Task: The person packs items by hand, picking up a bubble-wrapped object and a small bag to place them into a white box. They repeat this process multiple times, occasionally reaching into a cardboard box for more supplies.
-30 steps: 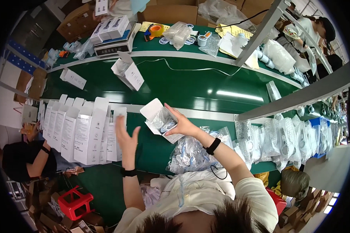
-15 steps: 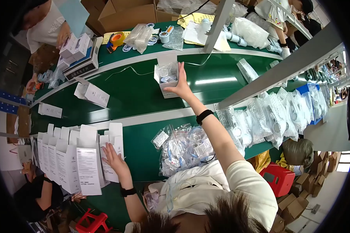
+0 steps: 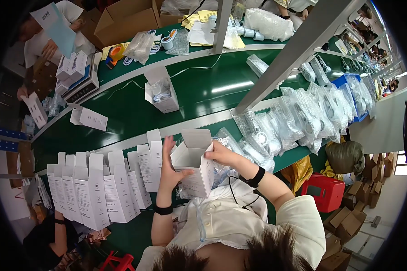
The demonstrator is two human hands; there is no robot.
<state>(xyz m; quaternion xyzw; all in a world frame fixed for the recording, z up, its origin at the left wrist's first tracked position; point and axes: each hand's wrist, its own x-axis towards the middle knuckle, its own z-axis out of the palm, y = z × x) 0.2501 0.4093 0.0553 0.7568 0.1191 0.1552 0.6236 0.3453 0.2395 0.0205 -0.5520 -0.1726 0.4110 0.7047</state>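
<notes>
Close to my body, an open white carton (image 3: 196, 178) stands tilted between my hands, its top flap raised and its inside looking empty. My left hand (image 3: 171, 169) cups the carton's left side, thumb across its front. At the right rim, my right hand (image 3: 224, 156) grips the carton wall. Behind my hands, another white carton (image 3: 167, 104) sits open on the green belt with bagged items inside. To my left stand several open white cartons (image 3: 117, 194) in a row. Clear bags of small parts (image 3: 230, 142) lie partly hidden behind the held carton.
Bubble-wrapped items (image 3: 298, 117) line the bench at the right, beside a metal post (image 3: 289, 58). A carton (image 3: 89, 117) lies on the belt at left. Across it, a person (image 3: 61, 31) works near a stack of boxes; a tape dispenser (image 3: 116, 54) lies nearby.
My right hand has left the filled carton on the belt and come back to me. An open carton from the row is now between both hands. The view has shifted; a co-worker has lifted a carton.
</notes>
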